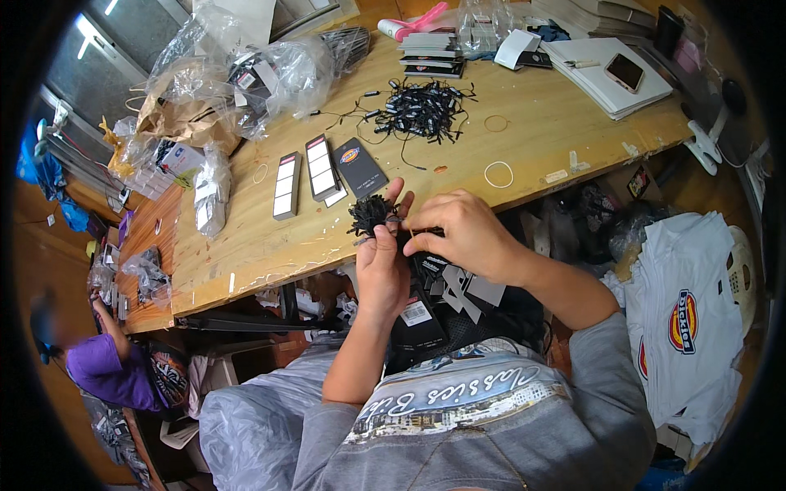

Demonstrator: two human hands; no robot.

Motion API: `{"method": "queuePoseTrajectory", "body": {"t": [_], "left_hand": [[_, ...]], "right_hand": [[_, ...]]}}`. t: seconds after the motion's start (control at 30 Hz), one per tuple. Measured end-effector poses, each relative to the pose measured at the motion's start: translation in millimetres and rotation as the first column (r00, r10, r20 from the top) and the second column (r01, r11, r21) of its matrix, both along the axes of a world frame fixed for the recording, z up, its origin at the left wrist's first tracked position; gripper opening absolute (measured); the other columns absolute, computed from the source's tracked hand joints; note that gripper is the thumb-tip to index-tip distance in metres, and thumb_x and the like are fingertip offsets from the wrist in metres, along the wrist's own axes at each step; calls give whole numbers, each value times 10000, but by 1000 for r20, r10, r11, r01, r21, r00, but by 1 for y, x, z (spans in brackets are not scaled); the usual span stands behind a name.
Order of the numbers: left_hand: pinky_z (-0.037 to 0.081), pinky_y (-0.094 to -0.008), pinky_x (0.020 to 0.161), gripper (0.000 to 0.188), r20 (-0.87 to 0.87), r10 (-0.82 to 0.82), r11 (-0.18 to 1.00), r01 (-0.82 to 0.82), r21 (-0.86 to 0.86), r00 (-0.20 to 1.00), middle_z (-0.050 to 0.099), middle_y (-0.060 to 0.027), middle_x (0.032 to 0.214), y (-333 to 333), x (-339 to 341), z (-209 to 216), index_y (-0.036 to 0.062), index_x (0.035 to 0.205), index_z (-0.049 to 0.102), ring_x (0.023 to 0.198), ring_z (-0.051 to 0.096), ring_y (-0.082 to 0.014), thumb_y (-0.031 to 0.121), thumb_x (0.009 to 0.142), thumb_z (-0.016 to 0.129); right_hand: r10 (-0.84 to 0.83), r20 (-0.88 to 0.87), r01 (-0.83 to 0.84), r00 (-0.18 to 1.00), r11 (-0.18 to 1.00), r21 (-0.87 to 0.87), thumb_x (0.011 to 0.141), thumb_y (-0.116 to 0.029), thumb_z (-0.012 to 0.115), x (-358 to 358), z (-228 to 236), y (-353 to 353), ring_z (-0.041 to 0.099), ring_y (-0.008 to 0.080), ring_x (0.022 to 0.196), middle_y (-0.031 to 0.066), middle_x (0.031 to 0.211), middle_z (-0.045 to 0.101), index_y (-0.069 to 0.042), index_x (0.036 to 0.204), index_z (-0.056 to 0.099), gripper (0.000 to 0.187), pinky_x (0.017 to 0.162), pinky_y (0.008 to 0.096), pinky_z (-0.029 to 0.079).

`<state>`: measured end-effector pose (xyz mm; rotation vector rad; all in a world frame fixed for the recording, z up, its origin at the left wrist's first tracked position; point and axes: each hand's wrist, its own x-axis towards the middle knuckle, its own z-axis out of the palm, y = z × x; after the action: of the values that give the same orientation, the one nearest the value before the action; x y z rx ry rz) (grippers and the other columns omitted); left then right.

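Note:
My left hand is closed around a bundle of black tag strings, their tips bunched above the thumb. At the bundle's right side, the fingers of my right hand are pinched together. A thin tan strand shows at those fingertips, but what they grip is too small to make out. Both hands are over the table's near edge. Below them, black and grey tags lie loose on my lap. A tangled pile of similar black strings rests farther back on the table.
On the wooden table stand two stacks of labelled tags beside a black card. Rubber bands lie to the right. Plastic bags crowd the back left; a phone tops white sheets. A person in purple sits left.

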<state>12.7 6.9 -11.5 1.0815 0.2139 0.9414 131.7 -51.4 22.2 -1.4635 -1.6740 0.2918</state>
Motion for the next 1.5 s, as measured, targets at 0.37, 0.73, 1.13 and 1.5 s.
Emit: {"method": "queuePoseTrajectory", "body": {"t": [0.37, 0.73, 1.13, 1.5], "left_hand": [[108, -375, 971, 293, -431, 530, 502, 140, 854, 730, 355, -144, 1221, 14, -16, 24, 9, 1085, 436, 1212, 192, -272, 98, 806, 449], [334, -373, 647, 276, -605, 306, 614, 333, 716, 735, 457, -147, 672, 44, -11, 28, -37, 698, 484, 715, 427, -264, 212, 817, 474], [449, -229, 449, 248, -565, -394, 913, 382, -146, 725, 553, -134, 930, 47, -1, 48, -22, 935, 480, 580, 534, -136, 203, 847, 423], [389, -308, 753, 200, 31, 714, 560, -597, 575, 699, 528, -94, 940, 68, -69, 64, 39, 853, 480, 916, 480, -190, -73, 693, 523]], "right_hand": [[271, -649, -397, 711, 916, -53, 676, -106, 652, -3, -31, 19, 521, 98, 752, 64, 814, 592, 32, 916, 539, 299, 676, 253, 421], [291, -783, -429, 551, 902, 33, 691, -64, 637, -10, -31, 20, 524, 135, 818, 48, 865, 555, 1, 1007, 470, 363, 738, 253, 421], [221, -831, -516, 510, 852, -91, 803, -129, 500, -3, -35, 22, 517, 135, 729, 60, 705, 550, 19, 751, 531, 159, 718, 243, 389], [202, -738, -574, 644, 765, -291, 790, -128, 525, -15, -24, 22, 486, 67, 647, 20, 654, 554, 5, 735, 550, 147, 620, 192, 381]]}}
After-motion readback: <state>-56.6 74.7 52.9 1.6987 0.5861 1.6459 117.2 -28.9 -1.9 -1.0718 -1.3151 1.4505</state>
